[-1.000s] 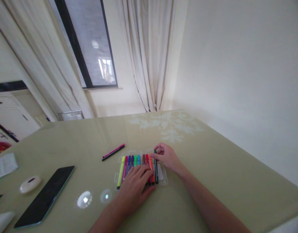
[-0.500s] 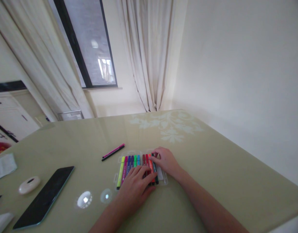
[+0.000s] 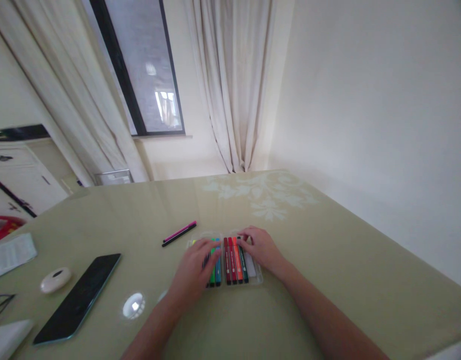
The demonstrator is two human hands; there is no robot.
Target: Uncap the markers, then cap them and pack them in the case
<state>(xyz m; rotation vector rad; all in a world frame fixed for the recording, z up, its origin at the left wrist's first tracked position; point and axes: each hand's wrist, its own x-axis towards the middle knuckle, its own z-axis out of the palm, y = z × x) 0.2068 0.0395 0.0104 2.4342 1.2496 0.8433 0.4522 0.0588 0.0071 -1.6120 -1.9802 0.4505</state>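
Observation:
A clear plastic marker case [image 3: 259, 281] lies unfolded on the table with a row of coloured markers in each half. My left hand [image 3: 195, 265] rests over the left half, fingers bent and thumb apart, with nothing visible gripped in it. It hides most of the markers there; a green marker [image 3: 213, 272] and a blue marker [image 3: 218, 270] show beside the thumb. In the right half lie two red markers [image 3: 230, 262], an orange marker [image 3: 237, 262] and a dark green marker [image 3: 243, 265]. My right hand [image 3: 262, 247] pinches around the dark green marker's upper end at the case's far edge.
A pink marker [image 3: 183, 230] and a black marker [image 3: 178, 237] lie side by side behind the case. To the left are a tablet-like black device [image 3: 78, 297], a white rounded object [image 3: 55, 280], a pale folded sheet [image 3: 15, 254] and a dark cable [image 3: 1, 302].
My left hand has drawn left from the red and orange markers onto the left half, uncovering the right row. My right hand stays at the case's far right edge. The view has shifted slightly.

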